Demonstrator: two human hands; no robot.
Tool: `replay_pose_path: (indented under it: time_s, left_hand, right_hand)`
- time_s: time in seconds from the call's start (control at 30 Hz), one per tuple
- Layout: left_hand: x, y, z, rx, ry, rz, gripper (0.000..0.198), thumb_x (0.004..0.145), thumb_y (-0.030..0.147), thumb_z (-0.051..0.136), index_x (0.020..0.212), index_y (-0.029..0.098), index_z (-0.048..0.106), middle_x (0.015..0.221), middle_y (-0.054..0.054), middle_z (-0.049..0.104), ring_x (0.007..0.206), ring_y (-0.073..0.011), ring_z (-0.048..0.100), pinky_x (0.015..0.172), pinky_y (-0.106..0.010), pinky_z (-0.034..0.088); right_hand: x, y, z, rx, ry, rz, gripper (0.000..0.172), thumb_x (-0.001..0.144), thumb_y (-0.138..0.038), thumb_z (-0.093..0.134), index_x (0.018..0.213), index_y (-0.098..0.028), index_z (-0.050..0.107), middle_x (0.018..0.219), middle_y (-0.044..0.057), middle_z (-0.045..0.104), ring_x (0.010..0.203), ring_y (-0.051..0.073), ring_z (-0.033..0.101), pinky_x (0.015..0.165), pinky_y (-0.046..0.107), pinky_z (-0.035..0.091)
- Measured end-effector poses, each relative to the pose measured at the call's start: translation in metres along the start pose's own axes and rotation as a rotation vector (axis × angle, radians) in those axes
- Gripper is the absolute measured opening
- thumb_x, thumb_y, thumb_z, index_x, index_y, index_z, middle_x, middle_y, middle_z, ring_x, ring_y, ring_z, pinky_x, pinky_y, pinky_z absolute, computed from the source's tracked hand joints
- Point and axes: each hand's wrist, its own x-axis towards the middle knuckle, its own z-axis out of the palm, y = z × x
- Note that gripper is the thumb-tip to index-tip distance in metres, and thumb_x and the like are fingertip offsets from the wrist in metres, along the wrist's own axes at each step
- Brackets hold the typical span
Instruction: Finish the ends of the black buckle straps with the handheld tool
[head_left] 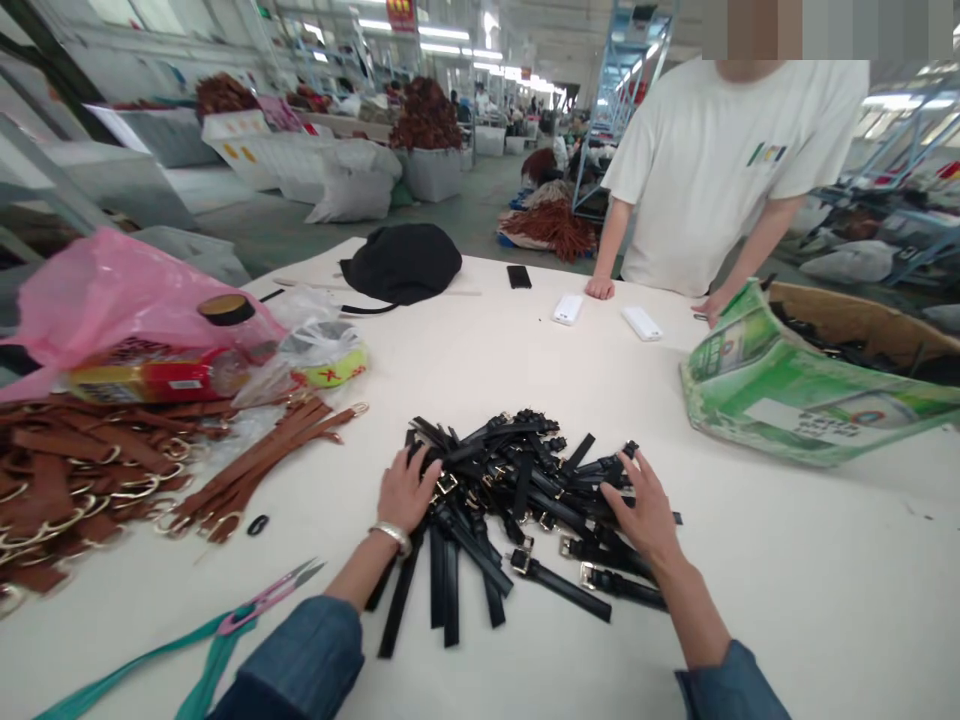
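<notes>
A heap of black leather straps with gold buckles (517,490) lies in the middle of the white table (787,580). My left hand (406,490), with a silver bangle at the wrist, rests on the heap's left edge, fingers spread over the straps. On the right side of the pile my right hand (643,505) lies flat, fingers apart. Neither hand grips a strap. Several straps fan out toward me below the hands.
Brown straps with buckles (82,480) are piled at the left, by a pink bag (112,290) and a bottle (150,378). Thread snips (274,592) lie near me. A green sack (780,385) sits right. A person in a white shirt (720,170) leans on the far edge near phones (568,308).
</notes>
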Motion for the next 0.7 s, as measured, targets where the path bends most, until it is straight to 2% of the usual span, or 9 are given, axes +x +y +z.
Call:
replay_pose_path:
  time_s: [0.1,0.17,0.23,0.3,0.37,0.43,0.53,0.6,0.7]
  left_hand:
    - [-0.036,0.061,0.042,-0.054,0.026,-0.004,0.054,0.098,0.045,0.032,0.138,0.013,0.050,0.145,-0.020,0.045,0.138,-0.0320,0.039,0.115,-0.052,0.031]
    - [-0.054,0.103,0.065,-0.094,0.018,0.010,0.058,0.098,0.044,0.030,0.141,0.009,0.046,0.149,-0.024,0.039,0.141,-0.0345,0.034,0.115,-0.053,0.030]
    - [-0.066,0.134,0.079,-0.135,-0.011,0.038,0.059,0.098,0.046,0.032,0.143,0.009,0.043,0.151,-0.025,0.037,0.142,-0.0366,0.032,0.114,-0.055,0.031]
    - [-0.070,0.151,0.083,-0.177,-0.052,0.089,0.058,0.097,0.048,0.036,0.142,0.013,0.046,0.150,-0.022,0.040,0.141,-0.0345,0.036,0.112,-0.052,0.036]
    - [-0.069,0.152,0.076,-0.211,-0.073,0.141,0.056,0.097,0.048,0.036,0.141,0.016,0.048,0.151,-0.018,0.042,0.140,-0.0293,0.039,0.112,-0.046,0.038]
    - [-0.064,0.141,0.063,-0.224,-0.051,0.171,0.056,0.097,0.047,0.033,0.142,0.016,0.047,0.155,-0.017,0.036,0.143,-0.0262,0.033,0.115,-0.045,0.033]
    - [-0.059,0.118,0.050,-0.206,0.011,0.184,0.061,0.095,0.046,0.032,0.141,0.009,0.046,0.159,-0.021,0.024,0.149,-0.0322,0.016,0.120,-0.054,0.016]
    - [-0.058,0.106,0.054,-0.197,0.015,0.186,0.064,0.093,0.046,0.031,0.140,0.006,0.048,0.155,-0.026,0.029,0.147,-0.0381,0.017,0.117,-0.062,0.014]
    - [-0.059,0.095,0.079,-0.132,-0.019,0.220,0.062,0.087,0.044,0.034,0.143,0.020,0.046,0.148,-0.014,0.047,0.147,-0.0311,0.025,0.117,-0.059,0.019]
  right_hand:
    - [-0.004,0.006,0.020,-0.089,-0.135,0.070,0.064,0.092,-0.053,0.043,0.147,-0.019,0.040,0.159,0.016,0.026,0.146,0.035,0.026,0.114,0.058,0.028]
    - [-0.009,0.009,0.029,-0.151,-0.149,0.073,0.063,0.093,-0.053,0.042,0.148,-0.023,0.038,0.161,0.013,0.021,0.148,0.034,0.019,0.115,0.061,0.021]
    - [-0.010,0.013,0.031,-0.167,-0.114,0.061,0.060,0.095,-0.049,0.039,0.149,-0.023,0.035,0.161,0.013,0.022,0.148,0.031,0.020,0.116,0.061,0.018]
    - [-0.006,0.019,0.021,-0.123,-0.103,0.050,0.057,0.097,-0.045,0.033,0.150,-0.023,0.033,0.159,0.013,0.027,0.147,0.027,0.025,0.117,0.059,0.019]
    - [-0.005,0.025,0.004,-0.041,-0.120,0.046,0.057,0.098,-0.044,0.031,0.151,-0.022,0.031,0.157,0.013,0.033,0.146,0.026,0.027,0.117,0.056,0.023]
    - [-0.017,0.028,-0.015,0.022,-0.138,0.061,0.061,0.097,-0.048,0.031,0.152,-0.021,0.028,0.157,0.012,0.032,0.147,0.026,0.025,0.117,0.054,0.025]
    - [-0.066,0.027,-0.029,-0.016,-0.156,0.068,0.077,0.090,-0.060,0.045,0.154,-0.028,0.020,0.162,0.009,0.017,0.149,0.035,0.014,0.114,0.065,0.023]
    - [-0.107,0.023,-0.019,-0.081,-0.164,0.039,0.089,0.079,-0.063,0.061,0.153,-0.032,0.022,0.162,0.010,0.015,0.147,0.043,0.014,0.109,0.072,0.024]
    - [-0.141,0.015,0.012,-0.161,-0.131,0.080,0.057,0.091,-0.045,0.053,0.145,-0.046,0.035,0.150,0.005,0.043,0.139,0.041,0.037,0.107,0.071,0.032]
